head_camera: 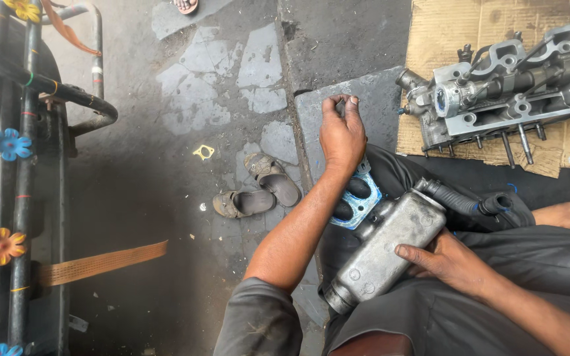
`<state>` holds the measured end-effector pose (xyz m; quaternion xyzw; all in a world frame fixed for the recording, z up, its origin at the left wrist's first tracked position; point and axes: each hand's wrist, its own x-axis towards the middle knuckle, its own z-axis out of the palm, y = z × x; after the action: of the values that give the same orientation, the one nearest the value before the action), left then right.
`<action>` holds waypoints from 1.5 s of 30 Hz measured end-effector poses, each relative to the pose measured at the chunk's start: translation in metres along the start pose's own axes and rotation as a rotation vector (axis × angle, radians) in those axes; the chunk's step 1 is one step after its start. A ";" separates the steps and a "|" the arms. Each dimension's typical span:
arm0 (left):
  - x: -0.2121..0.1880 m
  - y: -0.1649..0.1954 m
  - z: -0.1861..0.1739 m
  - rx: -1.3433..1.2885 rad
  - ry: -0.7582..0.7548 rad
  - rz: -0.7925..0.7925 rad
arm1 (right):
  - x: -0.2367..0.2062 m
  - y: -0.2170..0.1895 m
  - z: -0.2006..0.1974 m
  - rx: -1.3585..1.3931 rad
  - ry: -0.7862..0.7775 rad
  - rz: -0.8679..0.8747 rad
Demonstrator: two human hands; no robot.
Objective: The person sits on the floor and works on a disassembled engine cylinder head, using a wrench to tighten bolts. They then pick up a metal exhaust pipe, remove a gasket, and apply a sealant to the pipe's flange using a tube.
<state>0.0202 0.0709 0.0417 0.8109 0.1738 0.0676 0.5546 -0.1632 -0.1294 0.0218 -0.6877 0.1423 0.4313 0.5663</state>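
I sit with a grey metal housing [384, 254] lying across my lap, and everything else sits around it. My right hand [446, 260] rests on the housing's right side, fingers spread over its flat face and steadying it rather than closing round it. My left hand [342, 132] is raised above and to the left of the housing, fingertips pinched together on something too small to make out. A blue gasket [357, 201] lies just beside the housing's upper left end, partly under my left wrist. A black hose [463, 198] runs off the housing's upper right end. Further up and to the right, a cylinder head [503, 89] lies on cardboard [443, 39]. Well to the left of the housing, a pair of sandals [258, 188] lies on the floor [166, 198].
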 end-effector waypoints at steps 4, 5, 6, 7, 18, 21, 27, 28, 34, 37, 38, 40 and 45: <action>0.008 -0.012 0.008 0.063 0.063 0.125 | 0.000 -0.002 0.001 0.010 -0.017 -0.007; 0.010 -0.014 0.010 0.055 0.068 0.148 | 0.001 -0.002 0.001 0.016 -0.017 -0.020; 0.011 -0.016 0.010 0.046 0.073 0.175 | 0.001 -0.002 0.002 0.026 -0.033 -0.025; 0.013 -0.017 0.011 0.061 0.051 0.106 | 0.002 -0.001 0.002 0.036 -0.047 -0.031; 0.010 -0.010 0.004 0.225 -0.082 0.012 | 0.005 0.003 0.005 0.107 -0.080 -0.043; 0.004 -0.013 -0.001 0.238 -0.101 0.029 | 0.006 0.004 0.004 0.113 -0.081 -0.035; 0.003 -0.019 -0.009 0.217 -0.028 0.075 | 0.006 0.003 0.005 0.126 -0.098 -0.076; 0.005 -0.019 -0.010 0.219 -0.021 0.058 | 0.006 0.002 0.005 0.120 -0.095 -0.071; 0.007 -0.013 -0.007 -0.087 -0.102 -0.151 | 0.002 -0.003 0.006 0.133 -0.078 -0.043; 0.001 -0.007 -0.009 0.127 -0.174 0.129 | 0.000 -0.005 0.007 0.155 -0.088 -0.041; -0.001 -0.004 -0.010 0.145 -0.167 0.159 | 0.000 -0.005 0.007 0.159 -0.090 -0.038; -0.004 0.000 -0.014 0.132 -0.127 0.085 | 0.000 -0.006 0.008 0.173 -0.089 -0.065; -0.012 0.003 -0.017 0.192 -0.089 0.225 | 0.000 -0.009 0.009 0.147 -0.102 -0.048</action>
<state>0.0044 0.0806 0.0520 0.8769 0.0626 0.0764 0.4705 -0.1604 -0.1185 0.0276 -0.6247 0.1280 0.4407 0.6317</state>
